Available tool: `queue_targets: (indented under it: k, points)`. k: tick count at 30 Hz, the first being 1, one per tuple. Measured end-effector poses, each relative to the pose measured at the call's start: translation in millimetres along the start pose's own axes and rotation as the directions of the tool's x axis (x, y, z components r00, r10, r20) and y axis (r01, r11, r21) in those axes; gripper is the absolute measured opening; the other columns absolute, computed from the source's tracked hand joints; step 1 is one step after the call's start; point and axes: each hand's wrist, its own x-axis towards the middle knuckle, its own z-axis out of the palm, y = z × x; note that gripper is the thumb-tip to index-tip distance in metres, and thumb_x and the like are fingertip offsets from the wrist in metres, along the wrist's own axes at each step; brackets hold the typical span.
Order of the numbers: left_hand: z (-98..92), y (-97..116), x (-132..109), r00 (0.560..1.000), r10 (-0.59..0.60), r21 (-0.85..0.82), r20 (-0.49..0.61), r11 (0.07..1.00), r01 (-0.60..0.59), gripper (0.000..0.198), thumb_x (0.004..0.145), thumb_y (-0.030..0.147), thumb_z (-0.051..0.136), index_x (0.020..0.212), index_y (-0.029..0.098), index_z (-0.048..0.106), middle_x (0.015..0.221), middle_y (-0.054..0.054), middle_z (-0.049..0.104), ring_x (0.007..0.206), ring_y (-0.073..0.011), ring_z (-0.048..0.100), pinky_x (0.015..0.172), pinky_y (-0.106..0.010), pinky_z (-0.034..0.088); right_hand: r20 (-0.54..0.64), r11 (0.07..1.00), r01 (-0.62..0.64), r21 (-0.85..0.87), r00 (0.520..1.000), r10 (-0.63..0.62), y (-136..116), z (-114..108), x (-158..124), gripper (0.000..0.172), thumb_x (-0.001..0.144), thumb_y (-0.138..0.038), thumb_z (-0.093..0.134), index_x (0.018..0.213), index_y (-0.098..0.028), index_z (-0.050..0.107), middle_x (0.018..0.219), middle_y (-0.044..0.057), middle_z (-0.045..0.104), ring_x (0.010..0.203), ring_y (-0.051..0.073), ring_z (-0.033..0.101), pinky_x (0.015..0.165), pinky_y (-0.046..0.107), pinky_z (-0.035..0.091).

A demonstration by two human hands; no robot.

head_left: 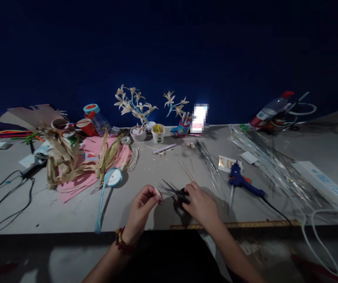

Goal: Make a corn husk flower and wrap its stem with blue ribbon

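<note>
left hand (145, 201): pinching pale strip (158, 193), possibly husk, left of scissors (179, 192) | right hand (201, 199): gripping scissors | glue gun (241, 181): right of scissors

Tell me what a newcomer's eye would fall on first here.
Probably the pale flowers standing at the back against the dark blue wall, and the glaring, blurred-out rectangle to their right. Next, at front centre, the right hand holding open scissors and the left hand pinching a small pale piece.
</note>
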Motion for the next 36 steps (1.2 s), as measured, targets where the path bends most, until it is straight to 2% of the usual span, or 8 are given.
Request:
queue_targets:
  k: [4,9,17,24,27,30,33,36]
  points:
    - [1.0,1,0,0.998,-0.039,-0.054,0.042,0.998,0.041,0.012,0.087,0.023,0.068,0.081,0.017,0.060,0.082,-0.003,0.066,0.076,-0.0147,0.056,0.076,-0.027,0.043,0.057,1.000,-0.013,0.004,0.998,0.012,-2,-1,8,0.021,0.080,-0.024,0.068,0.099,-0.019,0.058,0.093,0.006,0.070,0.080,0.024,0.070,0.057,0.028,0.031]
    - [7.9,6,2,0.992,-0.095,-0.125,0.078,0.987,0.105,0.013,0.083,0.022,0.071,0.079,0.016,0.060,0.075,-0.002,0.063,0.071,-0.0141,0.054,0.070,-0.026,0.042,0.139,0.997,0.039,0.067,0.989,-0.048,1,-10,13,0.026,0.075,-0.027,0.074,0.094,-0.021,0.059,0.091,0.005,0.071,0.079,0.022,0.068,0.058,0.027,0.029]
    - [10.4,5,3,0.982,-0.169,-0.204,0.088,0.961,0.184,0.015,0.081,0.025,0.072,0.079,0.017,0.060,0.070,-0.002,0.063,0.067,-0.0132,0.054,0.067,-0.026,0.041,0.128,0.997,0.005,0.073,0.992,-0.014,0,-7,12,0.019,0.077,-0.025,0.072,0.090,-0.020,0.060,0.086,0.005,0.071,0.076,0.022,0.066,0.059,0.027,0.028]
    - [9.9,8,4,0.976,-0.191,-0.214,0.105,0.954,0.210,0.015,0.080,0.024,0.073,0.077,0.016,0.060,0.069,-0.002,0.063,0.066,-0.0129,0.054,0.067,-0.025,0.040,0.155,0.967,0.108,0.232,0.977,-0.146,4,-19,15,0.019,0.076,-0.032,0.075,0.085,-0.022,0.062,0.079,-0.001,0.068,0.070,0.017,0.062,0.058,0.025,0.033]
    - [9.9,10,5,0.954,-0.240,-0.251,0.178,0.927,0.279,0.015,0.079,0.024,0.073,0.075,0.016,0.061,0.066,-0.002,0.062,0.065,-0.0126,0.054,0.066,-0.025,0.041,-0.034,0.800,0.303,0.518,0.942,-0.335,-1,-35,13,0.012,0.088,-0.026,0.063,0.099,-0.022,0.065,0.100,0.004,0.068,0.078,0.015,0.062,0.065,0.025,0.044]
    - [9.9,9,8,0.921,-0.287,-0.270,0.262,0.895,0.356,0.015,0.077,0.025,0.073,0.074,0.015,0.064,0.062,-0.001,0.060,0.059,-0.0117,0.052,0.062,-0.025,0.040,-0.248,0.538,0.521,0.663,0.831,-0.498,-10,-46,12,0.024,0.094,-0.022,0.055,0.116,-0.024,0.064,0.124,0.009,0.062,0.108,0.019,0.061,0.086,0.031,0.050]
    - [9.9,7,10,0.883,-0.335,-0.251,0.328,0.870,0.424,0.016,0.074,0.027,0.075,0.075,0.014,0.067,0.057,0.000,0.058,0.052,-0.0112,0.049,0.059,-0.026,0.041,-0.288,0.392,0.576,0.718,0.757,-0.586,-17,-48,13,0.021,0.097,-0.023,0.055,0.112,-0.025,0.068,0.114,0.006,0.066,0.110,0.018,0.061,0.095,0.035,0.049]
    - [9.9,5,9,0.842,-0.369,-0.254,0.394,0.837,0.486,0.017,0.074,0.030,0.074,0.076,0.015,0.066,0.053,0.001,0.054,0.049,-0.0121,0.047,0.066,-0.032,0.048,-0.283,0.378,0.552,0.743,0.771,-0.570,-18,-45,13,0.015,0.098,-0.026,0.055,0.101,-0.023,0.069,0.100,0.005,0.067,0.098,0.017,0.063,0.088,0.033,0.051]
